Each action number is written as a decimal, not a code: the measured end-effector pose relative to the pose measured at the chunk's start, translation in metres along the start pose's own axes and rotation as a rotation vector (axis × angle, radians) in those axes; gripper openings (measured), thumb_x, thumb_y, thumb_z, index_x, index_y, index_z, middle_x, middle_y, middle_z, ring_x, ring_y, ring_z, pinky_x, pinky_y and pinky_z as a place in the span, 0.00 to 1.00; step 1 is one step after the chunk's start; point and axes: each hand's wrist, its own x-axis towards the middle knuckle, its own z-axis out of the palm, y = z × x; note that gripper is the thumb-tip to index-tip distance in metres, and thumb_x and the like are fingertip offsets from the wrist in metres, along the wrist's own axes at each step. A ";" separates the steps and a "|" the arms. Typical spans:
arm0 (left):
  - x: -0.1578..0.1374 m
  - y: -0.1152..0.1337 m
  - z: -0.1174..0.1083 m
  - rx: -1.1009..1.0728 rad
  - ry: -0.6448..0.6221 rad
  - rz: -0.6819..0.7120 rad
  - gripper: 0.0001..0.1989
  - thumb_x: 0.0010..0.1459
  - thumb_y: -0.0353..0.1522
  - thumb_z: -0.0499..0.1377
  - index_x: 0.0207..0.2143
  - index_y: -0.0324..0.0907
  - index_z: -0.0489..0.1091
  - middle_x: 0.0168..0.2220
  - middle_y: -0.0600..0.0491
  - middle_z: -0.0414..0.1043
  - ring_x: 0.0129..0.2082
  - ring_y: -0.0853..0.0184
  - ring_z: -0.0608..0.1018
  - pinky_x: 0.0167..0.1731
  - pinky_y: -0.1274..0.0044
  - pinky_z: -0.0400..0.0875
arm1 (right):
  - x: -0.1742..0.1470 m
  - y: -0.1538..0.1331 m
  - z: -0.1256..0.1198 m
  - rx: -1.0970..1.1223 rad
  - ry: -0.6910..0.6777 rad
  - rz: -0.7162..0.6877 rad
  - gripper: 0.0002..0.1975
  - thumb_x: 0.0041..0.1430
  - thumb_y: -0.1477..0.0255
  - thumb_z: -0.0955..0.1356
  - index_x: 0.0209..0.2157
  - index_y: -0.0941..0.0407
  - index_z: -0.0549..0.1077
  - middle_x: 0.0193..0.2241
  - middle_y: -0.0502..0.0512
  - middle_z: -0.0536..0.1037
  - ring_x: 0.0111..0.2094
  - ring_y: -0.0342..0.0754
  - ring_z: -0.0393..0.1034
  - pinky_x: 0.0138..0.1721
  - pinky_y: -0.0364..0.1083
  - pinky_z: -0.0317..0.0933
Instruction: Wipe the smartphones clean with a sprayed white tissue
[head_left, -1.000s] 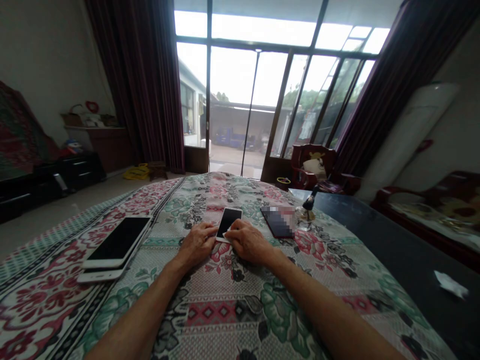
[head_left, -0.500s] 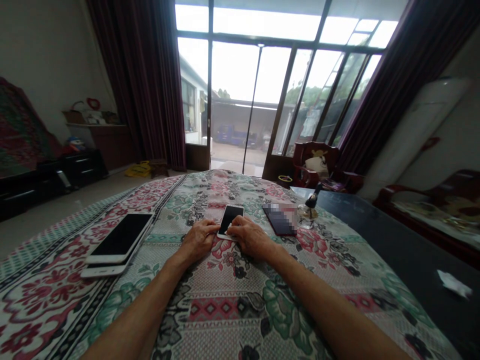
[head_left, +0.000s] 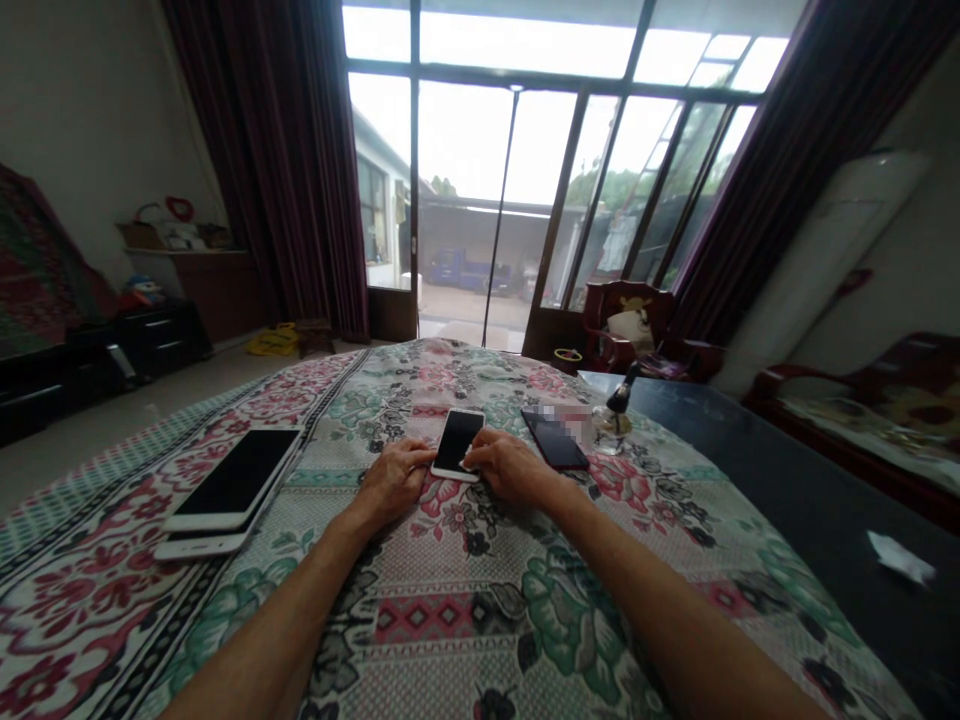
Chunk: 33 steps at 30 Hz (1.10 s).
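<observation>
A white smartphone with a dark screen [head_left: 457, 442] lies face up on the patterned tablecloth [head_left: 480, 575]. My left hand [head_left: 396, 474] rests on the cloth at its left side, loosely bent, fingertips touching the phone's edge and nothing in the palm. Over the lower right of the screen, my right hand [head_left: 510, 466] has its fingers pinched together on a small white wad [head_left: 466, 464], mostly covered by the fingertips. To the right of that hand lies a dark phone [head_left: 556, 440], partly blurred out.
Two white phones [head_left: 234, 480] lie overlapped on the left. Beyond the dark phone stands a small glass bottle with a black top [head_left: 615, 425]. A crumpled white tissue [head_left: 900, 557] lies on the dark tabletop [head_left: 795, 500] at right. A wooden chair [head_left: 628, 325] is behind the table.
My right hand has slid slightly right, toward the phone's right edge, uncovering more of the screen. My left hand stays at the left edge. The view has shifted a little.
</observation>
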 end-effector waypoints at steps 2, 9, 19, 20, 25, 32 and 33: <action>0.000 0.002 0.000 0.018 0.013 -0.016 0.18 0.55 0.23 0.53 0.43 0.46 0.77 0.43 0.51 0.75 0.43 0.63 0.75 0.48 0.70 0.68 | -0.001 -0.003 0.000 -0.002 0.002 0.003 0.15 0.54 0.82 0.62 0.35 0.54 0.77 0.37 0.55 0.71 0.36 0.45 0.62 0.36 0.44 0.53; 0.000 0.004 -0.001 0.040 0.041 -0.034 0.15 0.55 0.27 0.55 0.41 0.46 0.78 0.44 0.51 0.76 0.43 0.63 0.76 0.49 0.70 0.68 | 0.006 -0.018 0.002 0.000 -0.030 -0.059 0.13 0.57 0.80 0.62 0.35 0.53 0.76 0.37 0.55 0.71 0.36 0.45 0.62 0.37 0.43 0.54; -0.001 0.004 0.000 0.033 0.036 -0.049 0.14 0.51 0.28 0.59 0.41 0.44 0.78 0.45 0.50 0.75 0.45 0.61 0.75 0.50 0.68 0.67 | 0.008 -0.020 0.006 -0.042 -0.011 0.003 0.12 0.60 0.78 0.63 0.37 0.53 0.76 0.38 0.56 0.71 0.37 0.46 0.62 0.37 0.44 0.54; -0.001 0.003 0.000 0.032 0.031 -0.047 0.14 0.51 0.28 0.59 0.41 0.44 0.78 0.45 0.49 0.75 0.45 0.61 0.75 0.51 0.68 0.67 | 0.009 -0.024 0.006 -0.034 -0.017 -0.013 0.11 0.60 0.78 0.63 0.36 0.53 0.76 0.38 0.56 0.71 0.37 0.46 0.62 0.37 0.44 0.54; -0.001 0.002 -0.001 0.011 0.028 -0.049 0.14 0.52 0.29 0.59 0.42 0.44 0.77 0.46 0.49 0.75 0.45 0.61 0.75 0.50 0.68 0.68 | 0.009 -0.020 0.001 -0.005 -0.046 -0.053 0.12 0.58 0.80 0.63 0.33 0.53 0.76 0.37 0.54 0.72 0.36 0.45 0.62 0.37 0.44 0.54; -0.002 0.004 0.000 0.004 0.036 -0.071 0.15 0.51 0.28 0.59 0.42 0.45 0.77 0.46 0.50 0.75 0.47 0.61 0.74 0.50 0.69 0.68 | -0.001 -0.002 -0.011 -0.003 -0.082 -0.047 0.12 0.54 0.82 0.63 0.31 0.53 0.76 0.33 0.53 0.71 0.35 0.45 0.63 0.37 0.44 0.54; -0.002 0.003 0.000 0.005 0.036 -0.066 0.16 0.50 0.27 0.59 0.42 0.46 0.77 0.46 0.51 0.75 0.47 0.61 0.74 0.51 0.69 0.67 | 0.000 -0.004 -0.010 -0.008 -0.076 -0.052 0.12 0.55 0.82 0.63 0.32 0.53 0.76 0.34 0.53 0.71 0.35 0.45 0.63 0.36 0.44 0.54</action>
